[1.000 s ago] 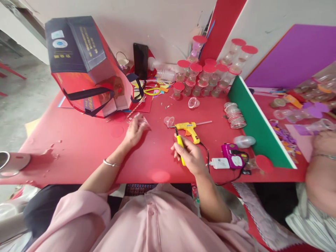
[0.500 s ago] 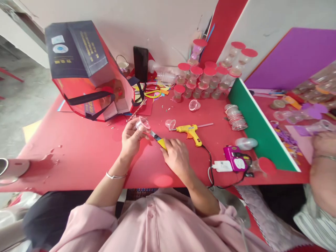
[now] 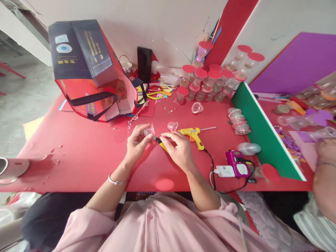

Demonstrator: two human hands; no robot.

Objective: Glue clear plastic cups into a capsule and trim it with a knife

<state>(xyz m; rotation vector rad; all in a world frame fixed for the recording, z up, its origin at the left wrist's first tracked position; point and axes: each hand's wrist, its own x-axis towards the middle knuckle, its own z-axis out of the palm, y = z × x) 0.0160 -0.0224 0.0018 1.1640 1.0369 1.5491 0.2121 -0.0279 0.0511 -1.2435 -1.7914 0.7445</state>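
My left hand [image 3: 138, 143] pinches a small clear plastic cup [image 3: 149, 132] above the red tabletop. A yellow and black utility knife [image 3: 162, 144] is gripped in my right hand [image 3: 178, 148], its front end up against the cup. Whether the blade has gone through the plastic I cannot tell. Just beyond my fingers another clear cup [image 3: 172, 126] lies on its side, and a third clear cup [image 3: 197, 107] lies farther back. To the right of my right hand rests a yellow glue gun [image 3: 193, 134] with a glue stick in its rear.
A dark and red bag [image 3: 78, 70] stands at the back left. Several red-capped cup hourglasses [image 3: 201, 82] are stacked at the back. A green divider [image 3: 265, 129], stacked lids [image 3: 238, 121] and a purple power adapter [image 3: 237, 163] are at right. A co-worker's arm [image 3: 325, 168] rests beyond the divider.
The cup has been tipped from facing upward onto its side in my left hand. My right hand has turned and come closer to it with the knife.
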